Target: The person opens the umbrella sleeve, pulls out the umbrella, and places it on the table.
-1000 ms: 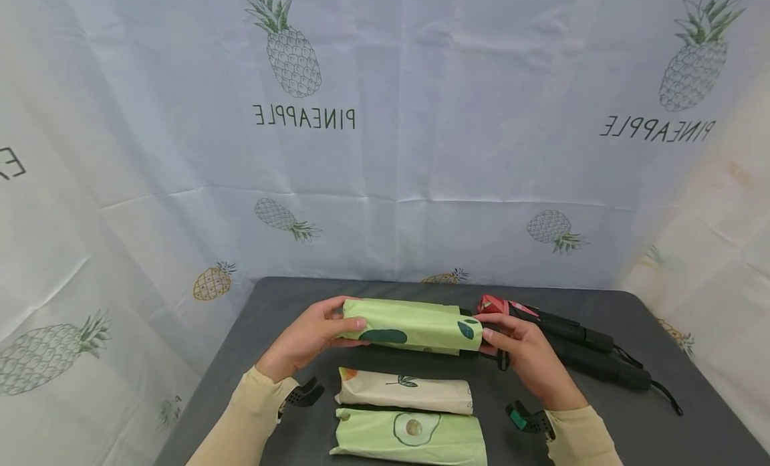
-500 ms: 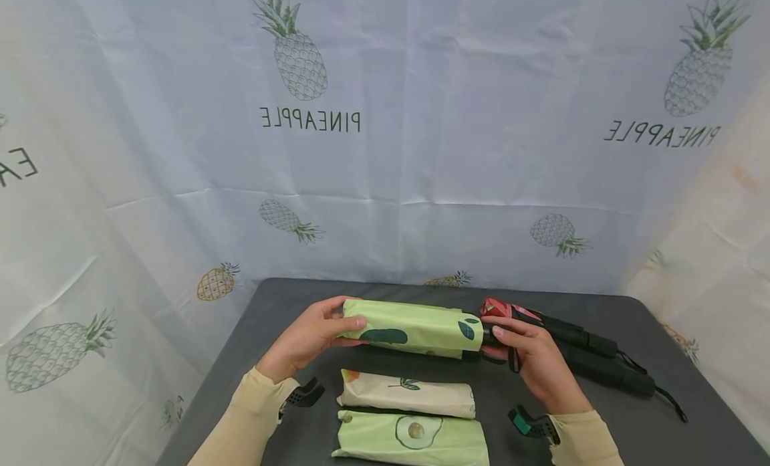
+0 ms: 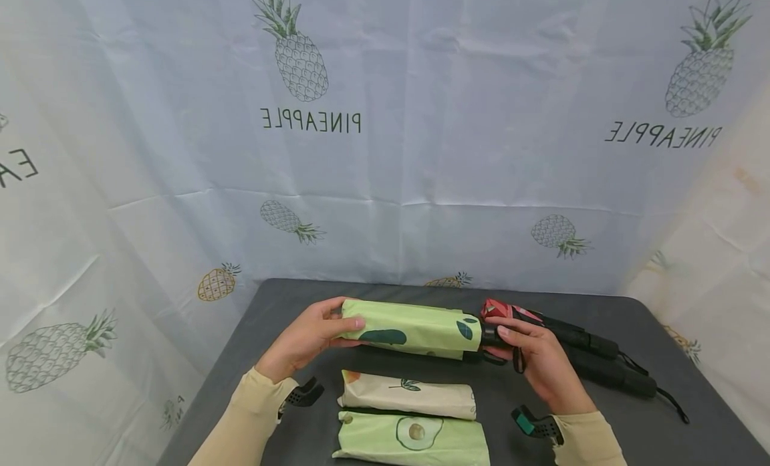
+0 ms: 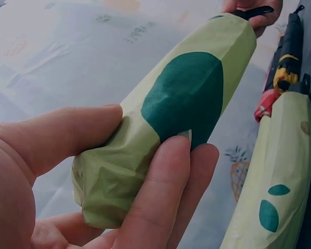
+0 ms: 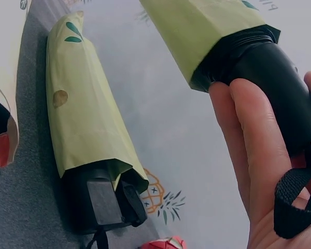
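Note:
A folded umbrella in a light green sleeve point(image 3: 415, 324) with dark green patches is held crosswise above the table. My left hand point(image 3: 313, 339) grips the sleeve's left end, thumb on the near side; the left wrist view shows several fingers wrapped round the fabric point(image 4: 192, 98). At the other end, my right hand point(image 3: 541, 362) holds the black umbrella handle point(image 5: 277, 88), which sticks out of the sleeve. A black strap point(image 5: 298, 202) loops by that hand's fingers. Beneath it lies another green-sleeved umbrella point(image 5: 88, 104), mostly hidden in the head view by the held one.
Nearer me lie a cream sleeved roll point(image 3: 415, 396) and a green avocado-print one point(image 3: 415, 439), side by side. At right rest a red-and-black folded umbrella point(image 3: 568, 329) and a black one point(image 3: 613, 374) with a wrist cord. A pineapple-print curtain point(image 3: 385, 158) hangs behind the dark table point(image 3: 240, 386).
My right hand has shifted slightly right, and more of the black handle now shows between it and the sleeve's edge. My left hand and the sleeve have stayed nearly in place.

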Motion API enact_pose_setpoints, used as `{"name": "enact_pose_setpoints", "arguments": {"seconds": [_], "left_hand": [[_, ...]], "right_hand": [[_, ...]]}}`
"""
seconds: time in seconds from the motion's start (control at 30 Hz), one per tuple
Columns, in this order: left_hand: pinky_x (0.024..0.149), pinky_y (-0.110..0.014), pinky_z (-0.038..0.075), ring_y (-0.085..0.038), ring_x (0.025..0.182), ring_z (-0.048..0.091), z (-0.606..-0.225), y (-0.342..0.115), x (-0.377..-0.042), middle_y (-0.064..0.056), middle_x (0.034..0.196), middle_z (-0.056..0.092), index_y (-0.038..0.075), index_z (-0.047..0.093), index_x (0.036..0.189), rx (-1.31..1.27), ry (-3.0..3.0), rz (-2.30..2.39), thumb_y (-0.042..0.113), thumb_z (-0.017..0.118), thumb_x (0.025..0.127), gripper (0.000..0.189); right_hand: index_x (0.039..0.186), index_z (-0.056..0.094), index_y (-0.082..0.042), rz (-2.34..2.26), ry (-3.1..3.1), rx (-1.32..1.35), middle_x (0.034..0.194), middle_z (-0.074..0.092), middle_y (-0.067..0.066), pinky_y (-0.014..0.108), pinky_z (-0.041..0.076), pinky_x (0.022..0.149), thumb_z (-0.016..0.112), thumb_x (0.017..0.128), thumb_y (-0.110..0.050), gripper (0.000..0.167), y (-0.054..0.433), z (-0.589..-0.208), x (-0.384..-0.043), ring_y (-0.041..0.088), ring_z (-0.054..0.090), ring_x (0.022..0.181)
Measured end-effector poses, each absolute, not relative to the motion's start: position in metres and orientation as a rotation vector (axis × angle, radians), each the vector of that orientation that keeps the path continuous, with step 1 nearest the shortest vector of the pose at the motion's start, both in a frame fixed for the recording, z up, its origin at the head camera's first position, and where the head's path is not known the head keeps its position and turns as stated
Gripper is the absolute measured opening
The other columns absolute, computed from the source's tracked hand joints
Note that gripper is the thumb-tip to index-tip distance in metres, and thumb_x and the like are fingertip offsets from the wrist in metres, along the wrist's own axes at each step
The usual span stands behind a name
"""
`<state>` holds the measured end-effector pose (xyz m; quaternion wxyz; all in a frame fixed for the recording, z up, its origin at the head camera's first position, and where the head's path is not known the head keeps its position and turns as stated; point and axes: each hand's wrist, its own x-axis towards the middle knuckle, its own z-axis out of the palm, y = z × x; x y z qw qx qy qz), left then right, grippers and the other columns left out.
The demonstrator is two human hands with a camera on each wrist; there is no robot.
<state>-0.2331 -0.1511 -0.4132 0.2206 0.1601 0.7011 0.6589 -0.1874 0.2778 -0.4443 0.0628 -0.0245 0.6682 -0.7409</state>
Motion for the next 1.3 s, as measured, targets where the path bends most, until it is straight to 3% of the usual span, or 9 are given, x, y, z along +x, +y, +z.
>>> {"name": "enact_pose_setpoints", "arguments": {"seconds": [0.2, 0.37, 0.53, 0.63, 0.73, 0.83, 1.3], "left_hand": [[0.112, -0.048, 0.060, -0.019, 0.120, 0.071, -0.412, -0.153, -0.234, -0.011, 0.130, 0.070, 0.000, 0.041, 0.161, 0.453, 1.933, 1.818, 0.024, 0.074, 0.106, 0.069], [0.114, -0.051, 0.059, -0.019, 0.120, 0.071, -0.413, -0.155, -0.234, -0.011, 0.130, 0.070, -0.001, 0.038, 0.163, 0.444, 1.940, 1.815, 0.023, 0.074, 0.105, 0.072], [0.115, -0.054, 0.057, -0.019, 0.120, 0.071, -0.413, -0.156, -0.234, -0.012, 0.132, 0.069, -0.001, 0.037, 0.164, 0.451, 1.944, 1.818, 0.023, 0.074, 0.105, 0.074], [0.115, -0.054, 0.057, -0.019, 0.119, 0.071, -0.412, -0.157, -0.234, -0.011, 0.131, 0.070, -0.001, 0.039, 0.163, 0.453, 1.944, 1.819, 0.023, 0.075, 0.105, 0.072], [0.116, -0.055, 0.057, -0.019, 0.118, 0.072, -0.412, -0.157, -0.235, -0.009, 0.128, 0.071, -0.002, 0.041, 0.161, 0.456, 1.944, 1.823, 0.022, 0.075, 0.105, 0.070], [0.115, -0.056, 0.057, -0.018, 0.116, 0.072, -0.412, -0.158, -0.235, -0.008, 0.124, 0.071, -0.002, 0.042, 0.160, 0.456, 1.946, 1.827, 0.021, 0.074, 0.105, 0.068], [0.109, -0.049, 0.062, -0.018, 0.115, 0.072, -0.411, -0.162, -0.238, -0.005, 0.120, 0.072, 0.003, 0.049, 0.156, 0.420, 1.989, 1.826, 0.023, 0.076, 0.104, 0.062]], "right_hand": [[0.140, 0.073, -0.009, -2.254, 2.021, -0.059, 0.137, 0.062, -0.013, 0.034, 0.066, 0.099, 0.061, 0.112, -0.016, 0.031, 0.282, -0.444, -0.187, 0.006, 0.073, 0.118], [0.134, 0.077, -0.017, -2.287, 1.986, -0.078, 0.134, 0.065, -0.014, 0.033, 0.067, 0.098, 0.059, 0.113, -0.014, 0.028, 0.285, -0.443, -0.187, 0.006, 0.075, 0.116], [0.138, 0.074, -0.010, -2.285, 1.996, -0.089, 0.135, 0.062, -0.017, 0.038, 0.066, 0.100, 0.059, 0.113, -0.014, 0.030, 0.287, -0.443, -0.186, 0.007, 0.075, 0.117], [0.142, 0.070, -0.004, -2.269, 2.022, -0.092, 0.151, 0.051, -0.009, 0.041, 0.065, 0.102, 0.060, 0.113, -0.017, 0.034, 0.288, -0.443, -0.186, 0.004, 0.072, 0.120], [0.144, 0.068, 0.001, -2.257, 2.039, -0.094, 0.170, 0.029, 0.009, 0.043, 0.064, 0.104, 0.059, 0.114, -0.018, 0.037, 0.290, -0.443, -0.186, -0.001, 0.068, 0.122], [0.145, 0.067, 0.001, -2.250, 2.044, -0.093, 0.179, 0.006, 0.020, 0.043, 0.064, 0.105, 0.058, 0.114, -0.019, 0.038, 0.292, -0.441, -0.187, -0.007, 0.065, 0.122], [0.145, 0.069, -0.007, -2.254, 2.030, -0.081, 0.181, 0.002, 0.023, 0.036, 0.066, 0.102, 0.058, 0.114, -0.017, 0.035, 0.299, -0.441, -0.187, -0.013, 0.061, 0.122]]}}
